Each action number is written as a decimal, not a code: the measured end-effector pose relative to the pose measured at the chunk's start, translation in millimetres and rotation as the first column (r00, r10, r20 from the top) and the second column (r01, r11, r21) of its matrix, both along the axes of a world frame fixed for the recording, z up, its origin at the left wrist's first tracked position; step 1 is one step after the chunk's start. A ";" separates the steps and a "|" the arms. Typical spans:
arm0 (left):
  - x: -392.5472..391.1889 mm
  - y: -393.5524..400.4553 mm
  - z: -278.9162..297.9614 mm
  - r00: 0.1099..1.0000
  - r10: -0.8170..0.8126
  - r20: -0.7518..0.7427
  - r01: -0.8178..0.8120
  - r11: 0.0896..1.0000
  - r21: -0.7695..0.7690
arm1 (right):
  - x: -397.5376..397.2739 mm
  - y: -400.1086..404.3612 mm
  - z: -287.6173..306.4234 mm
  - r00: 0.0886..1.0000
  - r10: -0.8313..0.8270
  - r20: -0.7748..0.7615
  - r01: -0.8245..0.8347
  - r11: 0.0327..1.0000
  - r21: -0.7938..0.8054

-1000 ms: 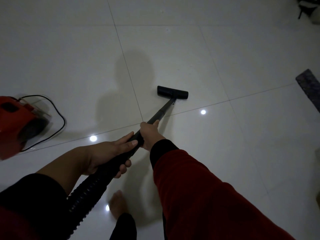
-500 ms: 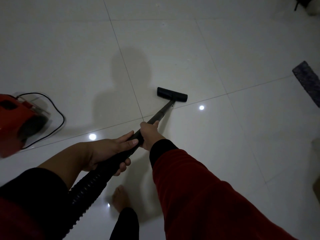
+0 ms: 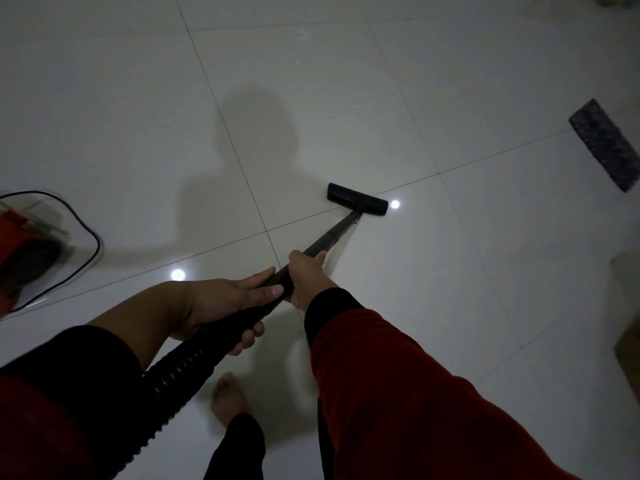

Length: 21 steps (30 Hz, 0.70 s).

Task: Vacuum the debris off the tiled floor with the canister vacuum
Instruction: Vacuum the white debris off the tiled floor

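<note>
No text, label, brand or number can be read on anything here.

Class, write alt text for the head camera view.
Both hands, left hand and right hand, grip a black vacuum wand whose floor head rests on pale tiles. A red canister sits far left.

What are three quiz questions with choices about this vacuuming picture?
1. Where is the vacuum? A the person's left B the person's right C behind the mat
2. What colour is the nozzle? A red B black C white
3. How is the wand held? A one hand B both hands C no hands

Answers: 1 A, the red canister sits at the left edge. 2 B, it looks black on the pale floor. 3 B, the left hand and right hand each wrap it.
</note>
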<state>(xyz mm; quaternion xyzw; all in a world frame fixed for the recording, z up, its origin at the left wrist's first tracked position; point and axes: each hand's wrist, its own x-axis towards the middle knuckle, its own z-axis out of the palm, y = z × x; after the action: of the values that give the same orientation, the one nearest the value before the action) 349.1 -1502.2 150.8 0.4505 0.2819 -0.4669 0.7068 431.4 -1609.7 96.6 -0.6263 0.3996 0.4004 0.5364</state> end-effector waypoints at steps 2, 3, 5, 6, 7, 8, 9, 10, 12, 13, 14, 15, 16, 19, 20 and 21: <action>9.2 -7.9 -3.2 1.000 -0.004 0.002 0.004 1.000 -0.003 | 9.0 -8.9 -3.9 1.000 0.004 -0.003 -0.004 1.000 0.014; 14.5 -11.5 -5.7 1.000 0.005 0.000 -0.005 1.000 -0.003 | 15.0 -11.8 -5.1 1.000 0.014 -0.001 -0.014 1.000 0.013; 24.6 -17.2 -10.1 0.999 0.033 -0.002 -0.033 0.999 -0.003 | 29.1 -15.6 -6.6 0.999 0.042 0.006 -0.042 0.999 0.008; 29.5 -19.3 -12.2 0.999 0.049 0.000 -0.049 0.999 -0.002 | 36.1 -16.7 -8.1 0.998 0.059 0.009 -0.059 0.998 0.002; 34.1 -20.9 -13.8 0.998 0.066 0.003 -0.066 0.998 -0.003 | 43.2 -17.1 -9.6 0.997 0.079 0.013 -0.079 0.997 -0.001; 38.0 -22.1 -14.9 0.996 0.084 0.004 -0.084 0.996 -0.006 | 49.8 -16.9 -11.2 0.995 0.097 0.014 -0.097 0.995 0.005; 42.6 -23.3 -15.4 0.994 0.105 0.002 -0.105 0.994 -0.011 | 56.5 -15.9 -12.3 0.993 0.118 0.012 -0.118 0.993 0.011; 47.5 -24.6 -15.8 0.992 0.125 -0.003 -0.125 0.992 -0.013 | 63.6 -14.1 -13.1 0.990 0.141 0.011 -0.141 0.990 0.013; 58.8 -25.6 -16.2 0.988 0.152 -0.015 -0.152 0.988 -0.004 | 78.7 -11.4 -15.1 0.984 0.176 0.001 -0.176 0.984 0.012; 65.2 -25.7 -16.3 0.987 0.159 -0.014 -0.159 0.987 0.002 | 86.8 -10.3 -16.6 0.983 0.186 -0.007 -0.186 0.982 0.018; 71.5 -24.4 -17.5 0.986 0.166 -0.009 -0.166 0.986 0.008 | 94.8 -8.7 -18.6 0.981 0.194 -0.011 -0.194 0.981 0.022; 78.4 -23.4 -18.3 0.985 0.172 -0.005 -0.172 0.985 0.013 | 102.2 -6.6 -19.0 0.977 0.211 -0.009 -0.211 0.977 0.030; 85.6 -22.6 -19.4 0.983 0.182 -0.003 -0.182 0.983 0.013 | 109.7 -4.2 -19.4 0.971 0.238 -0.004 -0.238 0.971 0.036; 106.5 -23.0 -23.3 0.975 0.221 -0.003 -0.221 0.975 0.019 | 134.4 -1.0 -23.0 0.949 0.315 0.007 -0.315 0.948 0.052; 113.5 -24.4 -24.4 0.971 0.238 -0.005 -0.238 0.971 0.031 | 143.2 -0.4 -24.3 0.948 0.317 0.004 -0.317 0.947 0.056; 121.0 -25.8 -25.3 0.966 0.257 -0.008 -0.256 0.966 0.042 | 151.9 0.6 -25.6 0.945 0.328 0.004 -0.328 0.943 0.056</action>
<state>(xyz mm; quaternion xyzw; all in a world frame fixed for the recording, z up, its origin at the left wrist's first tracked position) 470.0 -1528.0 125.5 0.4212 0.3519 -0.3689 0.7501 583.3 -1609.1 71.0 -0.6678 0.2798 0.4968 0.4784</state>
